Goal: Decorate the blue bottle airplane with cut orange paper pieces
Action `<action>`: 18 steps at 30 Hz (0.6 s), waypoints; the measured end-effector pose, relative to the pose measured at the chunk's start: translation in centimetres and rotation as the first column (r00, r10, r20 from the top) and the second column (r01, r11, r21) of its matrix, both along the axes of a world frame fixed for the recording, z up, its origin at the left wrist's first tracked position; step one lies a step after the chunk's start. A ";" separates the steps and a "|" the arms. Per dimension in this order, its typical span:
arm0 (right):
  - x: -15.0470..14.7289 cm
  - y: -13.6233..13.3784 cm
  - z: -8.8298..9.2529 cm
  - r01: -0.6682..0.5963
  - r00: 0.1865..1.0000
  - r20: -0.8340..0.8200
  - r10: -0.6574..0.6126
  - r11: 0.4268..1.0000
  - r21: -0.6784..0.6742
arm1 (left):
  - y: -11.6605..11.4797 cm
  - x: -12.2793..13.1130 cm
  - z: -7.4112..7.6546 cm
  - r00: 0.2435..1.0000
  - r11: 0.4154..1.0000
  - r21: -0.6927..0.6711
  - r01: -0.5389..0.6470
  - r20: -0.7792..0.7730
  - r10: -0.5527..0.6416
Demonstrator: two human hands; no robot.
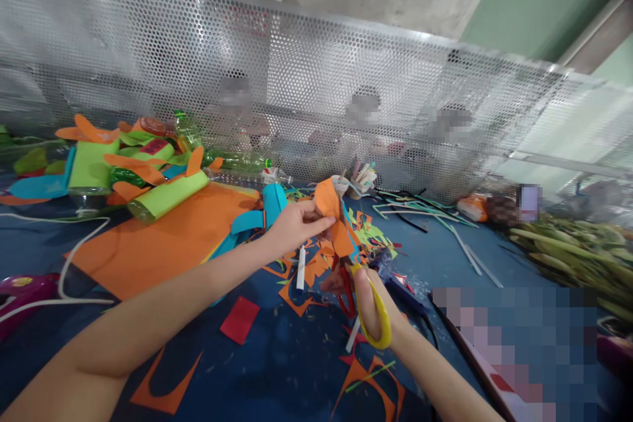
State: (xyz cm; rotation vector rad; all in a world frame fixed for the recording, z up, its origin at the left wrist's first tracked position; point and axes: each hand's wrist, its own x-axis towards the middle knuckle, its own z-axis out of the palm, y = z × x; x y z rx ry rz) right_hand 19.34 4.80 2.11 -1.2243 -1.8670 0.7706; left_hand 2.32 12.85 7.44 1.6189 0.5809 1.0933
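My left hand pinches an orange paper piece with rounded lobes, above the middle of the blue table. My right hand is closed round the yellow handles of a pair of scissors, whose blades meet the lower edge of the orange paper. Beneath the hands lie orange and green paper scraps, a white marker and red-handled scissors. A blue paper shape stands just beyond my left wrist.
Orange sheets and paper-wrapped bottles lie at left, near a purple glue gun. A blue glue gun sits beyond my right hand. Behind stand a cup of markers and a perforated metal screen; leaves lie right.
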 end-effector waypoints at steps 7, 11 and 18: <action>-0.2 -0.3 0.1 0.081 0.997 0.003 -0.081 0.996 -0.033 | -0.1 0.2 -0.1 1.000 0.998 -0.060 0.029 0.012 -0.029; -0.2 -0.4 -0.2 0.092 0.995 -0.037 -0.095 0.994 -0.066 | 0.0 0.2 0.0 0.999 0.997 -0.074 0.029 0.015 -0.028; -0.1 -0.3 -0.2 0.084 0.995 -0.042 -0.086 0.994 -0.065 | 0.1 0.2 0.0 0.998 0.996 -0.073 0.053 0.025 -0.051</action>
